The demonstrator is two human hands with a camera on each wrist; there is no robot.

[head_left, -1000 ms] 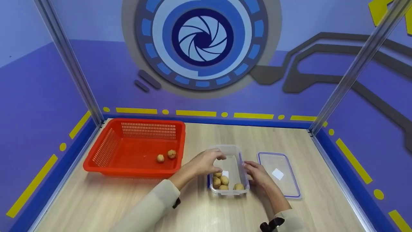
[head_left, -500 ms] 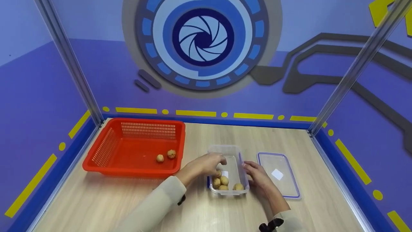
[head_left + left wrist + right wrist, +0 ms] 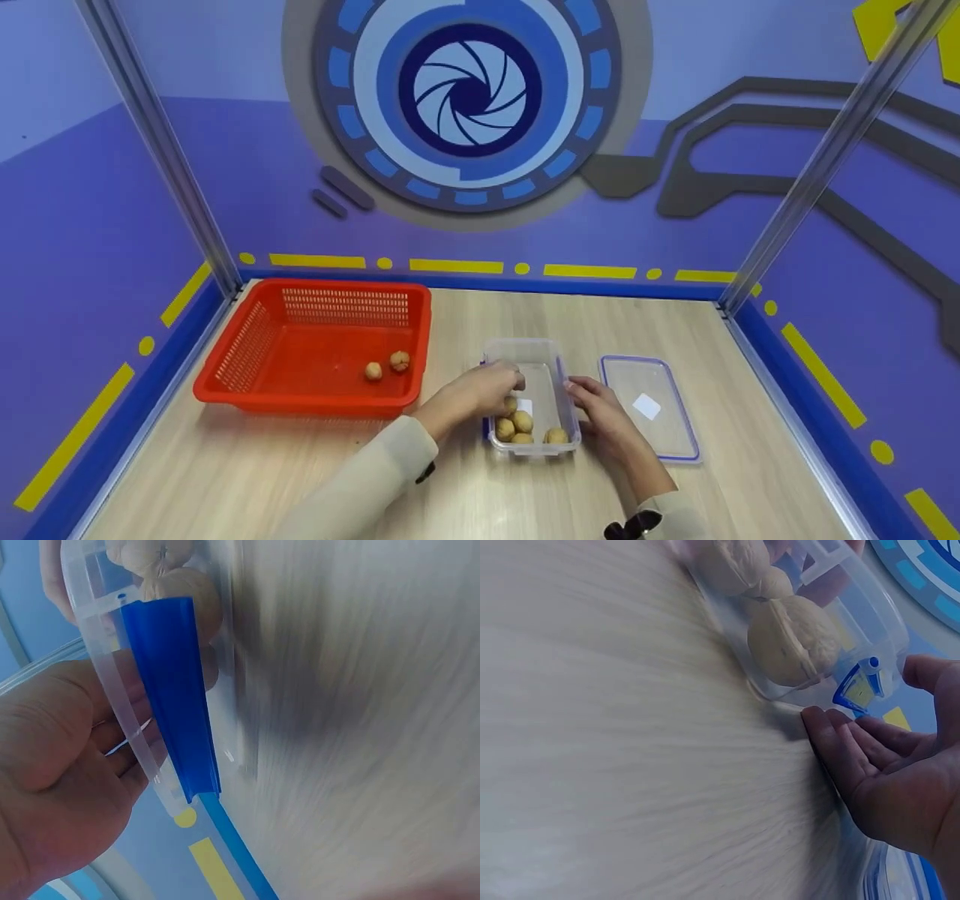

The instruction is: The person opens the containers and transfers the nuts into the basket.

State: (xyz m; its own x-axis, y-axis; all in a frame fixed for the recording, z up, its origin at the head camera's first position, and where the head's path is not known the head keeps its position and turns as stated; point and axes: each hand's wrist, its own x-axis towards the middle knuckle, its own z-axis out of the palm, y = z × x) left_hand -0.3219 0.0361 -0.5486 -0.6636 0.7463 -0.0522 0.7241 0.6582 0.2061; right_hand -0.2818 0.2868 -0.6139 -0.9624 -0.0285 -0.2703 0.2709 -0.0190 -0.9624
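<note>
In the head view a clear plastic box [image 3: 543,390] stands on the table with several walnuts [image 3: 523,422] at its near end. My left hand [image 3: 486,388] reaches over its left wall, fingers bent down inside beside a walnut [image 3: 511,406]. In the left wrist view the blue latch [image 3: 172,697] hides the fingertips, so I cannot tell whether they hold that walnut. At the box's right wall, my right hand [image 3: 604,411] has its fingertips at the lower edge and its thumb near the rim. The right wrist view shows those fingers [image 3: 832,735] mostly straight.
A red basket [image 3: 300,397] with two walnuts [image 3: 386,366] in it stands at the left. The box's lid [image 3: 649,407], edged in purple-blue, lies flat to the right of the right hand. Purple-blue panels [image 3: 480,244] enclose the table at the back and sides.
My left hand has gone lower into the box and slightly nearer to me, its fingers more bent than before. The right hand and the box have stayed in place.
</note>
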